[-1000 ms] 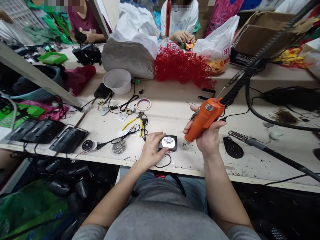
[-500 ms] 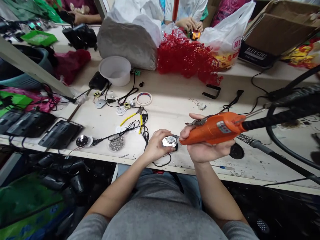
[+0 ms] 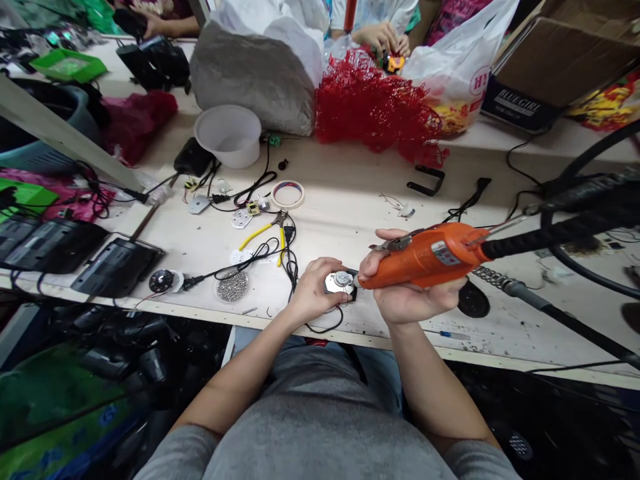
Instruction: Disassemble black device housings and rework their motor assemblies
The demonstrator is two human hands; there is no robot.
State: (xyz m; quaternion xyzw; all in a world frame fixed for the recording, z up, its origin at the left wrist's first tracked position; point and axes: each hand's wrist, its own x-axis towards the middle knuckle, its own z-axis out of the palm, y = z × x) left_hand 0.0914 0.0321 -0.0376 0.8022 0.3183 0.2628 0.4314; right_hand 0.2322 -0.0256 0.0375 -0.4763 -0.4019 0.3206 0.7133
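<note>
My right hand is wrapped round an orange electric screwdriver, held level with its nose pointing left. A black corded sleeve runs from its rear to the right. My left hand grips a small black housing by its edges on the bench. On that housing sits a silvery metal plate with a round motor. The screwdriver's nose is beside the housing; whether its tip touches cannot be made out. A thin black cable loops below the left hand.
Yellow-handled cutters, a tape roll and a dish of small screws lie to the left. A white bowl and red netting stand behind. A soldering iron is at right. Across the bench, another person's hands hold something orange.
The view has shifted slightly, so the background sits a little differently. Both hands, the screwdriver and the housing hold nearly the same position.
</note>
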